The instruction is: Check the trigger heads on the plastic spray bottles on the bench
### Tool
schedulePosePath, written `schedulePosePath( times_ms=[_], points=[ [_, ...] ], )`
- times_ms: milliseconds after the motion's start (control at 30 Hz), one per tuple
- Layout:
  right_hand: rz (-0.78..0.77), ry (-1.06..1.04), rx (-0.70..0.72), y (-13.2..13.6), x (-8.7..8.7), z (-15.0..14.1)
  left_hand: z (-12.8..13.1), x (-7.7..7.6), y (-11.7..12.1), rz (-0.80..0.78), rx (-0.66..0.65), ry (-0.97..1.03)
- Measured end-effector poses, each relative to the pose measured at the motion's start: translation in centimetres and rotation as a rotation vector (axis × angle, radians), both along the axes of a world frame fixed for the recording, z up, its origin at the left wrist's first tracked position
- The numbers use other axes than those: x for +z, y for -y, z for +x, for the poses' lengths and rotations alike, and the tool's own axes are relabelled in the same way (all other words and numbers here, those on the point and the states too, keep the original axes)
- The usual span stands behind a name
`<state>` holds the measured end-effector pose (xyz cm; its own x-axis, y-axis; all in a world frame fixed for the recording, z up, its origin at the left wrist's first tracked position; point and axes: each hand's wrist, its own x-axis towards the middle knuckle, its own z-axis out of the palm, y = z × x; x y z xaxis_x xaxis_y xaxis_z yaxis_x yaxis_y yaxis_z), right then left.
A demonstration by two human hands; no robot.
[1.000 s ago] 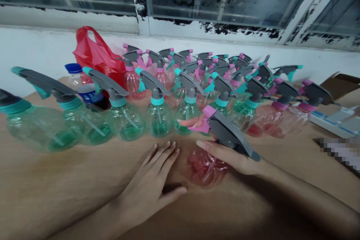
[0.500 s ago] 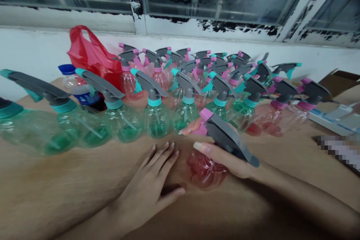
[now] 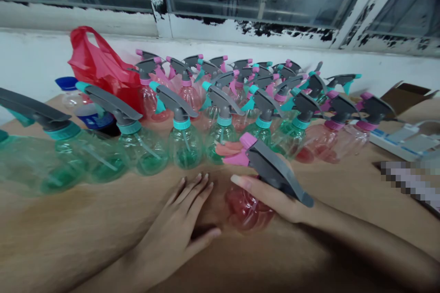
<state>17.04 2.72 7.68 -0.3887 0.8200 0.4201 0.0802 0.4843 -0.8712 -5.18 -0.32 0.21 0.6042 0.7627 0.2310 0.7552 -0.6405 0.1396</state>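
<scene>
A pink spray bottle [image 3: 249, 208] with a grey and pink trigger head stands on the wooden table [image 3: 137, 219]. My right hand [image 3: 271, 197] is wrapped round its neck, thumb on the near side. The fingers reach past the far side beside the pink trigger, partly hidden by the head. My left hand [image 3: 185, 215] lies flat on the table to the left of this bottle, fingers spread, holding nothing. Just beyond both hands runs a row of spray bottles, among them a green spray bottle [image 3: 185, 146] with a turquoise collar.
Several more pink and green spray bottles [image 3: 149, 96] crowd behind the front row. A red plastic bag [image 3: 106, 73] and a blue-capped drink bottle [image 3: 70, 96] stand back left. At right are an open cardboard box [image 3: 402, 98], a white power strip [image 3: 395, 144] and a blurred-out flat object [image 3: 409, 183].
The view has shifted slightly, so most things sit a little further left. My right fingers have lifted and straightened somewhat near the trigger. My left hand stays flat on the table.
</scene>
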Motion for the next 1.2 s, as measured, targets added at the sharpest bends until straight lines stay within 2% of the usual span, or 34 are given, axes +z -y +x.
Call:
schedulePosePath(
  times_ms=[233, 367, 467, 667, 1200],
  points=[
    [-0.027, -0.042, 0.046, -0.11, -0.32, 0.07, -0.23, -0.38, -0.05, 0.054, -0.027, -0.015],
    [-0.012, 0.001, -0.008, -0.04, -0.29, 0.00, -0.28, -0.52, -0.07, 0.077, -0.027, -0.024],
    [0.034, -0.037, -0.017, -0.08, -0.34, -0.09, -0.19, -0.43, -0.09, 0.067, -0.017, -0.025],
    [-0.046, 0.011, 0.034, -0.15, -0.38, 0.06, -0.20, -0.24, -0.04, 0.088, -0.024, -0.038],
    [-0.036, 0.039, 0.049, -0.10, -0.47, 0.26, -0.18, -0.05, 0.05, 0.138, -0.024, -0.099]
  ],
)
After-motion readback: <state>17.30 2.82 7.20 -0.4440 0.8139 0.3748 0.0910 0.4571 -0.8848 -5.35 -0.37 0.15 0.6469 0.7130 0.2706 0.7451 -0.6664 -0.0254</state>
